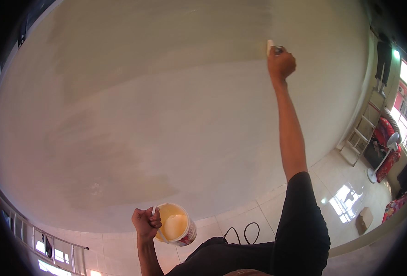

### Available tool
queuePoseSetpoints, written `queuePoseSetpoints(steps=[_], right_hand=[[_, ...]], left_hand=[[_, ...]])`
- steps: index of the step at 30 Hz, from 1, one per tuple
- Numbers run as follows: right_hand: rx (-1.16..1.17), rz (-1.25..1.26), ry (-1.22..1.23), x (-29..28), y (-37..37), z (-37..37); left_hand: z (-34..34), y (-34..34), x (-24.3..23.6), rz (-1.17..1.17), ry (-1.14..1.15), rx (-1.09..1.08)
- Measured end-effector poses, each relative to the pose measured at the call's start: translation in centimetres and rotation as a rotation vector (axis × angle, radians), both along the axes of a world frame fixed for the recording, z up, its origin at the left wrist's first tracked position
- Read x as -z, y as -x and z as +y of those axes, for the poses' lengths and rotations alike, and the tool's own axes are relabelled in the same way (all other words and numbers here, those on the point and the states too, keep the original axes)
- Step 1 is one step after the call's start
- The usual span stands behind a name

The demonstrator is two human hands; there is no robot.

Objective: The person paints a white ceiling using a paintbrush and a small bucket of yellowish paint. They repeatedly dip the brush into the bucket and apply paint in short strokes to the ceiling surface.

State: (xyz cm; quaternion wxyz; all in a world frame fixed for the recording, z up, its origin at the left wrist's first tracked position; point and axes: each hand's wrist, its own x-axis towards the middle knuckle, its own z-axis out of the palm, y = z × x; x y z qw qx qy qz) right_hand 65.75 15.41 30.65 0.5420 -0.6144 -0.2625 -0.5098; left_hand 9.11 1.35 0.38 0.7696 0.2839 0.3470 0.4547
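Observation:
My left hand [147,223] is closed round the white handle of a paint bucket [192,233]. The bucket is white with a printed side and hangs tilted toward me, with pale yellow paint [172,221] inside. My right arm reaches far up and out to the right. In my right hand [282,65] is a paintbrush [270,46], its pale head against the wall [189,115] and its handle mostly hidden by my fingers. The wall's upper part and a lower left patch look darker, as if damp, than the paler surface between.
A metal ladder [363,131] stands at the right, with a person in dark trousers [384,60] on it. Near it are a white stand fan [381,161] and red patterned fabric [385,131]. Another ladder [28,230] is at lower left. A black cable [251,234] loops over the tiled floor [240,221].

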Motion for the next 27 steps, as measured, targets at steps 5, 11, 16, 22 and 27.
queuePoseSetpoints(steps=[5,11,16,22,27], right_hand=[[-0.263,-0.372,-0.134,1.7,18.6,2.5],[-0.769,-0.509,-0.168,5.1,34.1,3.6],[-1.049,-0.425,-0.160,9.3,36.9,-0.9],[-1.606,0.146,0.298,18.6,33.2,-9.8],[-1.662,0.394,0.690,25.0,32.4,-13.9]], left_hand=[[0.2,0.8,1.1,-0.008,0.024,-0.008],[0.6,1.9,2.2,0.026,-0.003,-0.010],[0.3,1.8,1.8,0.011,-0.032,-0.010],[0.1,2.8,2.8,-0.010,-0.125,-0.020],[-0.8,2.9,0.4,-0.047,-0.177,-0.018]])
